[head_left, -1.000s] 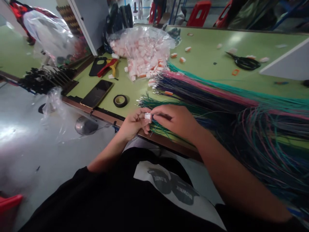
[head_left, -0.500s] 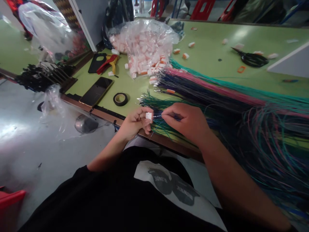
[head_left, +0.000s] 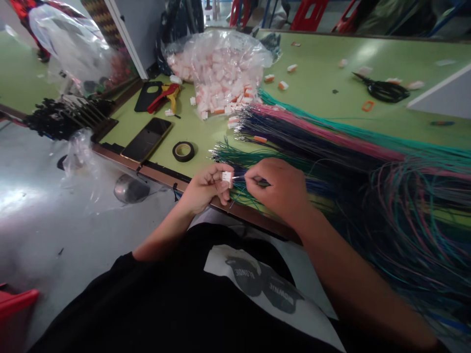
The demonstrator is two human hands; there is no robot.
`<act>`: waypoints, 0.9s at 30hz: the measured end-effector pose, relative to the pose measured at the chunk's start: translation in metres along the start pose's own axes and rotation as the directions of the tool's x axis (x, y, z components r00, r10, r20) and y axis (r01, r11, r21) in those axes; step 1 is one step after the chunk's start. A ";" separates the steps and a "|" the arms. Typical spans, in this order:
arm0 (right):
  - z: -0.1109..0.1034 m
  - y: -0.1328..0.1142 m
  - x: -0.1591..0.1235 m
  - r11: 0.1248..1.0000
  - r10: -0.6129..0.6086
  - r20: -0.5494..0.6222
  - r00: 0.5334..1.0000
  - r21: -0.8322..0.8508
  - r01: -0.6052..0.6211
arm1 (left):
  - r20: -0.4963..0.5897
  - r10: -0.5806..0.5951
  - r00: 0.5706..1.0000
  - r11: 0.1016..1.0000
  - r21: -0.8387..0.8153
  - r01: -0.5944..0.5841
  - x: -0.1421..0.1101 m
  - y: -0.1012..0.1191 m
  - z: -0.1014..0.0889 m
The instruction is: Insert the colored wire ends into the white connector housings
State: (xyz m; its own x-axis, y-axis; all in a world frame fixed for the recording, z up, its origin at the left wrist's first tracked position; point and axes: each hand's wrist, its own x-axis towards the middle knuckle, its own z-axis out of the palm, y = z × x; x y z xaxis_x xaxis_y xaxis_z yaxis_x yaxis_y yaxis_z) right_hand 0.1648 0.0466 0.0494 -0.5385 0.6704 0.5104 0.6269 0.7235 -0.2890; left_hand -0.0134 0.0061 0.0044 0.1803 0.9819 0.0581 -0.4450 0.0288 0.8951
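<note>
Between the thumb and fingers of my left hand [head_left: 208,187] is a small white connector housing [head_left: 226,176]. My right hand [head_left: 277,186] is closed in a pinch on a thin wire [head_left: 238,177], whose metal tip points at the housing's right side. Whether the tip has entered the housing is too small to tell. A blue wire [head_left: 238,195] hangs below the housing, close to my left fingertips. Under and behind both hands lie green wires [head_left: 230,152] with bare metal terminals at their left ends.
A clear bag of white and orange connectors [head_left: 224,68] stands behind the wires. Black tape [head_left: 183,151], a phone [head_left: 147,139] and red-yellow pliers [head_left: 164,97] lie to the left. Scissors [head_left: 384,89] lie at the far right. Pink, dark and teal wire bundles [head_left: 331,127] stretch rightward.
My right hand and forearm have shifted slightly left, bringing the pinched wire closer to the housing. My left hand stays nearly still.
</note>
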 end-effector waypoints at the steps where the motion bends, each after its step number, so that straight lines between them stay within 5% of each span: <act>1: 0.000 0.000 0.000 1.000 -0.012 -0.002 1.000 0.006 0.012 | 0.002 0.001 1.000 1.000 -0.003 -0.001 0.000 0.000 0.000; 14: 0.006 -0.002 -0.002 0.995 -0.072 0.121 0.990 0.083 0.063 | -0.030 -0.078 0.996 0.997 0.019 0.079 -0.002 0.001 0.000; 24: 0.018 0.000 -0.005 0.989 -0.092 0.087 0.992 0.122 0.081 | -0.025 -0.094 0.995 0.995 0.019 0.094 -0.002 0.003 0.001; 27: 0.006 -0.003 0.000 0.987 -0.071 0.170 0.983 0.155 0.045 | -0.025 -0.086 0.996 0.996 0.023 0.087 -0.003 0.003 0.000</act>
State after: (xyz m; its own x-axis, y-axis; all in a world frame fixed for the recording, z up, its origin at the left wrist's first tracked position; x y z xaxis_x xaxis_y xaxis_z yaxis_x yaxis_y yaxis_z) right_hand 0.1595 0.0451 0.0451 -0.6698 0.6355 0.3841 0.5074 0.7694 -0.3881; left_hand -0.0154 0.0030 0.0070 0.1960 0.9801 -0.0304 -0.4074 0.1096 0.9067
